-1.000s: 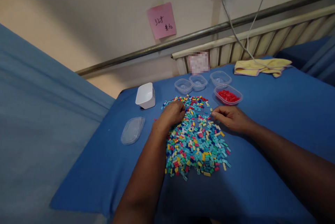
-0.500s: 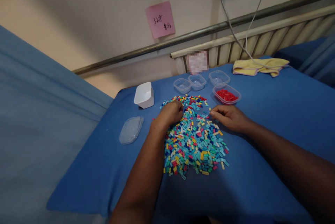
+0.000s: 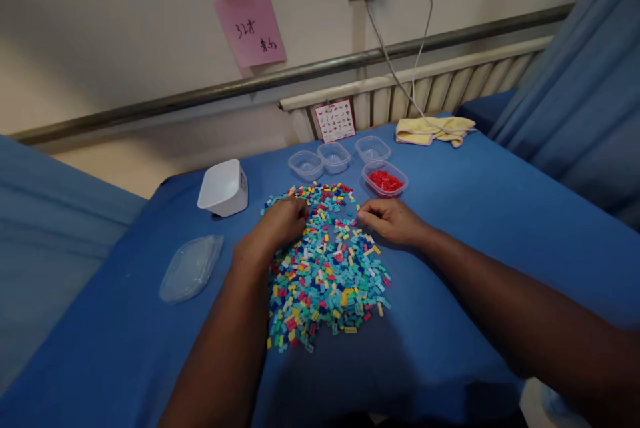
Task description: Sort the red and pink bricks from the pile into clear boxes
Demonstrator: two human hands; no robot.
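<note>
A wide pile of small toy building bricks in many colours is spread over the blue cloth. My left hand rests at the pile's upper left with its fingers curled down among the bricks; its fingertips are hidden. At the upper right edge of the pile is my right hand, thumb and fingers pressed together in a pinch. Anything between them is too small to make out. Just beyond the right hand stands a clear plastic tub holding red bricks.
Behind the pile stand three more clear tubs. A white box and clear lids lie to the left. At the back right is a yellow cloth with a cable across it. A picture card leans against the radiator.
My view has turned to the right, so the whole scene sits further left. Both hands stay in about the same places at the pile, fingers still closed.
</note>
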